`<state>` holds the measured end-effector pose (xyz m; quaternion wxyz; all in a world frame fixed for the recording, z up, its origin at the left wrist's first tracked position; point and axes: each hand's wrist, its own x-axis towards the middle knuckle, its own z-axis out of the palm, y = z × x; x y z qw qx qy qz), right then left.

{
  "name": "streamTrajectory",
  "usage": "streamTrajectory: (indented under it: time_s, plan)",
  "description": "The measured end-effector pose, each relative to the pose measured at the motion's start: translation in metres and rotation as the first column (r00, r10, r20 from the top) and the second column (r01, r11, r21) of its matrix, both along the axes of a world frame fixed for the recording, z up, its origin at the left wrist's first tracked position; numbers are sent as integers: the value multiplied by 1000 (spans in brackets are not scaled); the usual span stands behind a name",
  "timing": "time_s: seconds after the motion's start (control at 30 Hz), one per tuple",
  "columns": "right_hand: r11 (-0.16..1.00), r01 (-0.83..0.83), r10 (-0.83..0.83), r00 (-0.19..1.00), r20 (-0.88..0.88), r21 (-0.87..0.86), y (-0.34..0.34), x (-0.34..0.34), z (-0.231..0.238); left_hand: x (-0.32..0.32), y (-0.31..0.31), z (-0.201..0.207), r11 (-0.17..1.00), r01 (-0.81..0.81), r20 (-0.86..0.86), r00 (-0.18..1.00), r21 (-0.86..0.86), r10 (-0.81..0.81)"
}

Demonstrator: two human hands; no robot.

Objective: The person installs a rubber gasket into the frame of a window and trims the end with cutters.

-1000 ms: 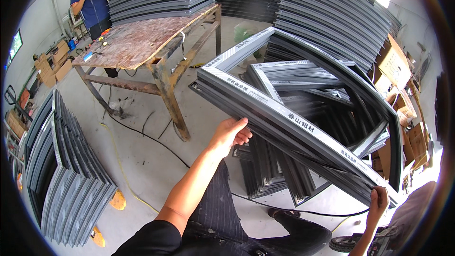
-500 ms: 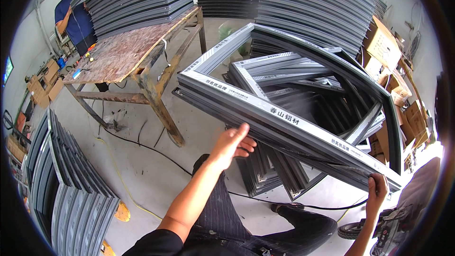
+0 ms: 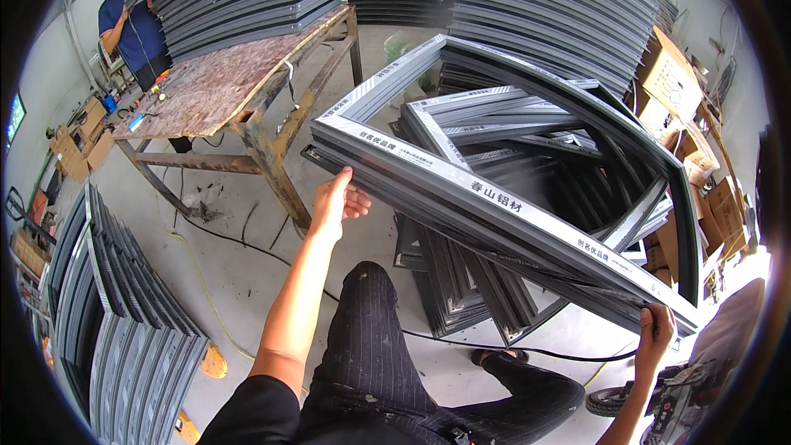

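A dark grey rectangular metal frame point(image 3: 494, 198), with white printed film on its faces, tilts in front of me over a pile of similar frames point(image 3: 486, 107). My left hand point(image 3: 339, 204) is at the underside of its near rail, close to the left corner. The thumb points up against the rail; the other fingers are loosely curled and apart below it. At the near right corner, my right hand point(image 3: 657, 331) is closed on the frame's edge. A thin black strip point(image 3: 606, 292) runs along the lower side of this rail toward that hand; whether the fingers also hold it is hidden.
A worn wooden-topped workbench point(image 3: 206, 99) with metal legs stands left, stacked with frames point(image 3: 247, 8). Another person point(image 3: 132, 25) stands behind it. More frames point(image 3: 140, 346) lean at lower left. Tall stacks point(image 3: 544, 16) and cardboard boxes point(image 3: 671, 74) are behind. A black cable point(image 3: 527, 356) crosses the floor.
My left hand has slid left along the near rail, from near its middle to near the left corner. My right hand stays at the right corner, and the frame has hardly moved.
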<state>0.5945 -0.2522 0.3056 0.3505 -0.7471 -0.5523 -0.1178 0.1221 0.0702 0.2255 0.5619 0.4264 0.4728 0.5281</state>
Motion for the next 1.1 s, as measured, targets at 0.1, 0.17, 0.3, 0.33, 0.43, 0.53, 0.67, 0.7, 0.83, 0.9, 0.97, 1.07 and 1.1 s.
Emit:
streamTrajectory:
  time_s: [0.1, 0.17, 0.3, 0.33, 0.43, 0.53, 0.67, 0.7, 0.83, 0.9, 0.97, 1.07, 1.1]
  plan:
    - [999, 31, -31, 998, -48, 7, -2, -2, -2, 22, -26, 5, 997, -5, 71, 997, -78, 10]
    - [999, 53, -52, 996, -76, 12, -4, -1, -4, 52, -52, 8, 926, 336, 116, 941, -173, -319]
    - [996, -8, 13, 998, -63, 91, -1, -5, -3, 101, -82, 10, 849, 509, 174, 857, -141, -485]
    - [997, -18, 22, 998, -58, 73, -3, -5, -2, 105, -81, -2, 866, 486, 186, 868, -117, -461]
    - [997, -27, 31, 998, -51, 72, -5, -6, 1, 111, -85, -6, 906, 412, 175, 903, -99, -392]
    - [998, -2, 7, 997, -77, 64, -6, -14, 3, 117, -91, -2, 887, 443, 251, 880, -132, -403]
    - [998, 5, 3, 993, -114, 70, -6, -12, -2, 139, -102, -2, 836, 539, 307, 817, -105, -488]
    - [996, -7, 17, 993, -117, 85, -7, -12, -3, 142, -101, -7, 854, 518, 251, 834, -48, -492]
    - [998, 19, -8, 981, -194, 54, -13, -12, -5, 145, -106, -10, 874, 480, 227, 861, -73, -454]
    - [998, 37, -26, 978, -205, 50, -14, -11, -7, 148, -112, 1, 873, 471, 275, 862, -122, -427]
    - [997, 52, -40, 973, -225, 51, -11, -16, -7, 161, -122, 2, 845, 521, 181, 848, -121, -497]
    - [999, 9, -9, 1000, -9, 37, -6, -13, -5, 165, -121, -8, 847, 523, 278, 832, -99, -481]
    - [999, -1, 1, 1000, 22, 40, -5, -12, -2, 164, -121, -8, 849, 518, 297, 830, -100, -471]
